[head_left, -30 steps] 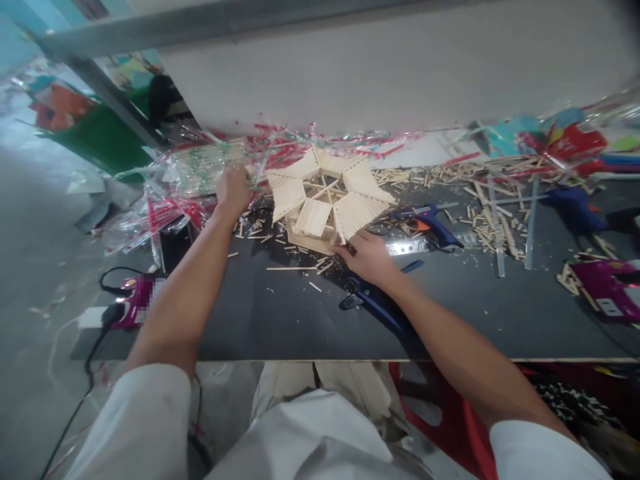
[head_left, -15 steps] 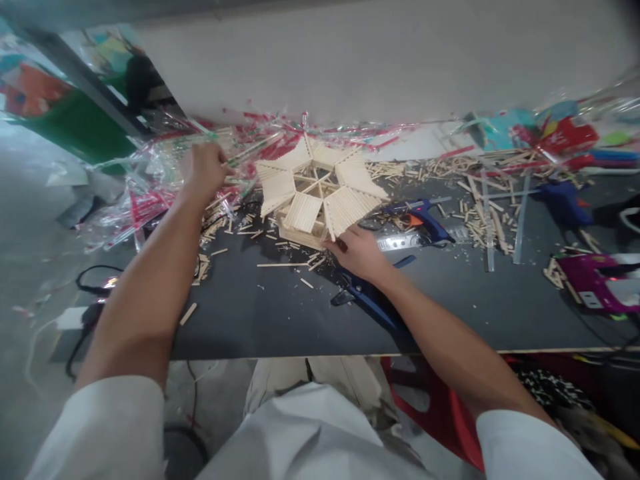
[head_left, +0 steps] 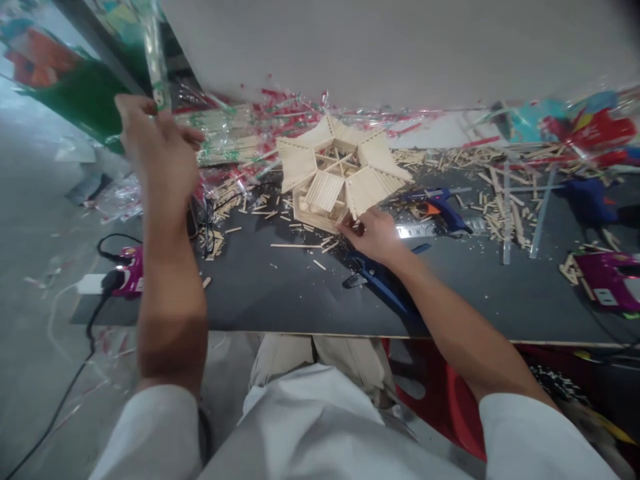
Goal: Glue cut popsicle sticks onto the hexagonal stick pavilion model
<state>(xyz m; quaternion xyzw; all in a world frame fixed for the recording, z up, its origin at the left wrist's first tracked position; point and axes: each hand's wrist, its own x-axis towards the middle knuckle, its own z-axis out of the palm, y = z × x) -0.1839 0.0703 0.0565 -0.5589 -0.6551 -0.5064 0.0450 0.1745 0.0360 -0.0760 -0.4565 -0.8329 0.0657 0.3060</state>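
A model of pale wooden craft sticks (head_left: 327, 175) stands on the dark table, with a star-like, hexagonal roof of panels and an open frame at its centre. My right hand (head_left: 373, 235) rests against its lower right edge, fingertips on the sticks. My left hand (head_left: 155, 127) is raised at the far left, away from the model, and closes around a long clear plastic strip (head_left: 157, 57) with green marks. Beyond that hand lies a bundle of sticks in clear wrap (head_left: 223, 137).
Blue-handled scissors (head_left: 380, 283), a blue glue gun (head_left: 440, 208) and a metal ruler (head_left: 415, 231) lie near my right hand. Loose sticks litter the dark table (head_left: 350, 313). Plastic wrap lines its back, and purple devices (head_left: 607, 280) sit at both ends.
My left hand has risen and moved left, lifting the clear strip upright out of the wrap. My right hand stays at the model's edge.
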